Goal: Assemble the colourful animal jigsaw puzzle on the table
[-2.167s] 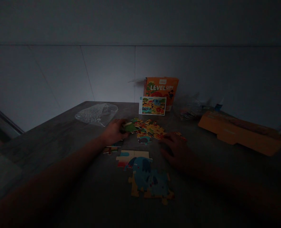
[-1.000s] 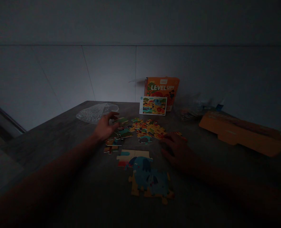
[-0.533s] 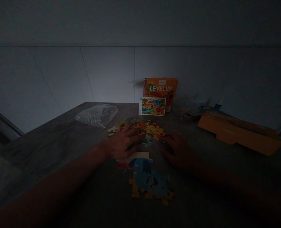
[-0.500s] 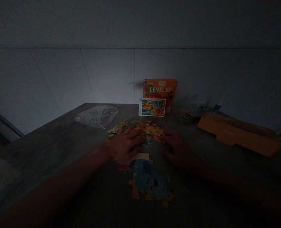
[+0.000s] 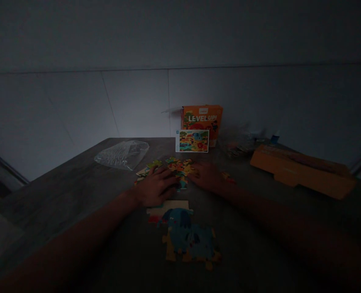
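Note:
The scene is very dark. A heap of loose colourful puzzle pieces [image 5: 177, 166] lies mid-table. My left hand [image 5: 156, 188] rests flat on the heap's left side, fingers stretched out. My right hand [image 5: 205, 176] lies palm down on the heap's right side, fingers extended over the pieces. Nearer to me sits a joined section showing a blue elephant [image 5: 188, 238], with a pale strip of joined pieces [image 5: 168, 205] above it, just below my left hand.
An orange puzzle box [image 5: 201, 120] stands at the back against the wall, with a picture card [image 5: 192, 141] leaning on it. A clear plastic bag [image 5: 122, 154] lies back left. A flat orange cardboard tray [image 5: 301, 171] lies right, with crumpled plastic [image 5: 240, 144] beside it.
My left hand came back from the plastic bag's side and settled on the heap. My right hand moved forward and left onto the heap. The view dropped slightly.

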Demonstrator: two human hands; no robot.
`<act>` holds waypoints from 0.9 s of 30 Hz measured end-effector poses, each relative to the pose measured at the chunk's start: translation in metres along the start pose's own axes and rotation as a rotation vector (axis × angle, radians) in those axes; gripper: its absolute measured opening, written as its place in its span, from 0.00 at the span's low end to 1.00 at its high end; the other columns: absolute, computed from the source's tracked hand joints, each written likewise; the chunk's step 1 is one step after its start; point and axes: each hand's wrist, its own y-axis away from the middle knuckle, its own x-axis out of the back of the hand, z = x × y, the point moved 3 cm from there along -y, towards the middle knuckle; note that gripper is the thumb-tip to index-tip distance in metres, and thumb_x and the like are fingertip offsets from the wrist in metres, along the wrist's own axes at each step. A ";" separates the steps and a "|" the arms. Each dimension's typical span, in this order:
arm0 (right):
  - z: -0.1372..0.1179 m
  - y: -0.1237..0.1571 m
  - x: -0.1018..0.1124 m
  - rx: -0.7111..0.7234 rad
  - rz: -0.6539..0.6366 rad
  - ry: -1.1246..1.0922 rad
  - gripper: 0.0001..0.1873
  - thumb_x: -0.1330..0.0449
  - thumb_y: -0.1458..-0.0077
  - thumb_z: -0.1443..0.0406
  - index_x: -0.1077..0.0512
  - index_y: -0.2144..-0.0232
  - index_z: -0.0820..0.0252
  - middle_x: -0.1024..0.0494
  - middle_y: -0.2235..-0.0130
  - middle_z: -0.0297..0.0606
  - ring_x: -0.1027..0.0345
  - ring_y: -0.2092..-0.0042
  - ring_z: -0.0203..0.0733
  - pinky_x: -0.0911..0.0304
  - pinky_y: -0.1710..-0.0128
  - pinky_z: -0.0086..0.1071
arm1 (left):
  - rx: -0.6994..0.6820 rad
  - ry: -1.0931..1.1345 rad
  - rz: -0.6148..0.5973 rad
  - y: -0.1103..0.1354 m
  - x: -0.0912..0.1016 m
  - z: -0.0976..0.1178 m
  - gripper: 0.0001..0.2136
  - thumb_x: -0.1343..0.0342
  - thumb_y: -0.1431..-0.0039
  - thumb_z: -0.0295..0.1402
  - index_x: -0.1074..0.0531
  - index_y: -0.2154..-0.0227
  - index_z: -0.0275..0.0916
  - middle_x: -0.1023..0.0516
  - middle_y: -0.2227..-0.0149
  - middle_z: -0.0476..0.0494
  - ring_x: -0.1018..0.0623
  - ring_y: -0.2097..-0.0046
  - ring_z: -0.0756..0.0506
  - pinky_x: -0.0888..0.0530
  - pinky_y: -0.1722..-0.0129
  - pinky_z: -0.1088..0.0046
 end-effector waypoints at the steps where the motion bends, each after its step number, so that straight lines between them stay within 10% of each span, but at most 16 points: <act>1: 0.000 0.001 0.001 0.005 0.000 -0.003 0.21 0.43 0.41 0.53 0.26 0.53 0.62 0.22 0.52 0.48 0.31 0.49 0.52 0.40 0.46 0.43 | 0.010 -0.009 0.010 0.000 0.000 -0.001 0.15 0.54 0.33 0.36 0.30 0.47 0.45 0.29 0.46 0.40 0.33 0.42 0.35 0.41 0.43 0.48; 27: -0.002 0.006 0.018 0.062 0.350 -0.285 0.21 0.41 0.48 0.59 0.32 0.52 0.59 0.24 0.54 0.45 0.31 0.52 0.50 0.38 0.48 0.43 | 0.012 -0.039 0.005 0.005 -0.002 -0.005 0.17 0.55 0.32 0.40 0.33 0.44 0.45 0.29 0.44 0.39 0.31 0.42 0.35 0.41 0.45 0.47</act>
